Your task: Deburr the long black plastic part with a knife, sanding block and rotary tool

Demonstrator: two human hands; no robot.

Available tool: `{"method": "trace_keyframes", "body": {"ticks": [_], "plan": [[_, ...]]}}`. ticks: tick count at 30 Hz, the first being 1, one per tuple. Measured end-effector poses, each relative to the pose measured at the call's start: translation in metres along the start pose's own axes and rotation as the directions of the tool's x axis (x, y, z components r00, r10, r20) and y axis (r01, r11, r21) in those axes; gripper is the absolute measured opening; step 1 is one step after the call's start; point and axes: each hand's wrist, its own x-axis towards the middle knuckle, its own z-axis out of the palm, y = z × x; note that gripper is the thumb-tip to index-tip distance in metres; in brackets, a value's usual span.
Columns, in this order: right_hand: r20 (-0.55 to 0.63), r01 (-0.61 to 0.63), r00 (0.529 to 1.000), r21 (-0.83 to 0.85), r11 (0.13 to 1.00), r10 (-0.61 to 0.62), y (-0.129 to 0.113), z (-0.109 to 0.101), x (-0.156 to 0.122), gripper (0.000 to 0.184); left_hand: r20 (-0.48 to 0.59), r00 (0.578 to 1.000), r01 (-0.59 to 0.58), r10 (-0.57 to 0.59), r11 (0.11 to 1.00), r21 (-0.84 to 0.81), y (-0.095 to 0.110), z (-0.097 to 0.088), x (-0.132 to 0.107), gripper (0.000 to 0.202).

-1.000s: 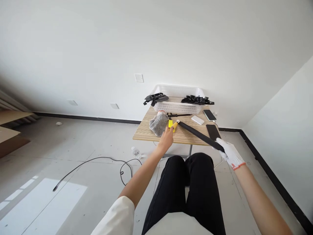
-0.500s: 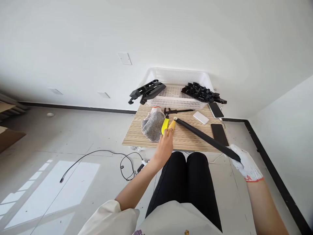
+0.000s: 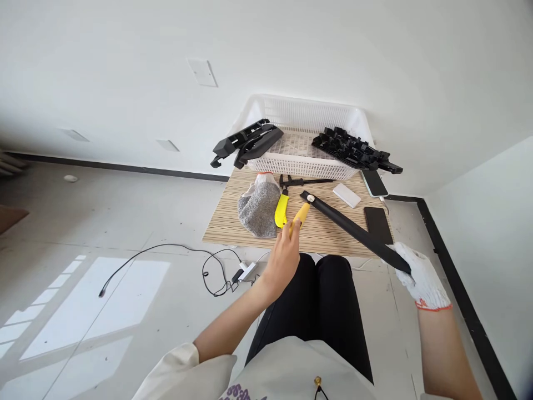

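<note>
My bare left hand (image 3: 283, 261) is closed round a yellow-handled tool (image 3: 302, 213) with a round, pale head. That head rests against the far end of a long black plastic strip (image 3: 353, 229). My right hand (image 3: 422, 280), in a white knitted glove with an orange-red edge, grips the strip's near end, so it slants across the table's right side. Left of the tool lies another, bright yellow handle (image 3: 281, 211) with a dark end. Beside it is a grey-palmed work glove (image 3: 259, 210), and behind them a black caliper (image 3: 306, 181).
On the small wood-slat table (image 3: 222, 228) a white plastic basket (image 3: 303, 164) stands at the back, with black plastic parts (image 3: 258, 145) (image 3: 350, 149) over its rim. A white slab (image 3: 347, 195) and two phones (image 3: 375, 183) (image 3: 378, 225) lie right. Cables and a power strip (image 3: 247, 271) lie on the floor.
The tool's head has shifted slightly right and inward along the strip, leaving a short bit of its end showing beyond. The view has tilted a little.
</note>
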Motion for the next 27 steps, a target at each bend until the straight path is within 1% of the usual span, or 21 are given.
{"method": "trace_keyframes", "body": {"ticks": [3, 9, 13, 18, 23, 27], "plan": [[-0.019, -0.038, 0.999, 0.038, 0.999, 0.039, -0.006, 0.006, 0.003, 0.042, 0.037, 0.999, 0.005, -0.002, 0.996, -0.09, -0.002, -0.005, -0.004, 0.067], [-0.042, -0.01, 0.999, 0.053, 0.999, 0.012, -0.014, 0.024, 0.011, 0.039, 0.14, 0.99, 0.019, 0.012, 0.976, -0.218, 0.01, -0.023, -0.01, 0.065], [-0.024, -0.009, 1.0, 0.099, 0.995, 0.012, -0.009, 0.032, 0.02, 0.042, 0.204, 0.979, 0.027, 0.031, 0.961, -0.276, 0.017, -0.03, -0.014, 0.06], [0.0, -0.025, 1.0, 0.14, 0.99, 0.025, 0.002, 0.039, 0.031, 0.042, 0.222, 0.97, -0.012, 0.1, 0.931, -0.366, 0.024, -0.033, -0.021, 0.058], [0.019, -0.013, 1.0, 0.134, 0.991, 0.01, 0.009, 0.044, 0.037, 0.039, 0.288, 0.939, -0.036, 0.19, 0.883, -0.468, 0.032, -0.039, -0.026, 0.058], [0.002, -0.008, 1.0, 0.109, 0.994, 0.008, 0.009, 0.048, 0.038, 0.039, 0.306, 0.922, -0.054, 0.236, 0.863, -0.503, 0.039, -0.044, -0.027, 0.058]]}}
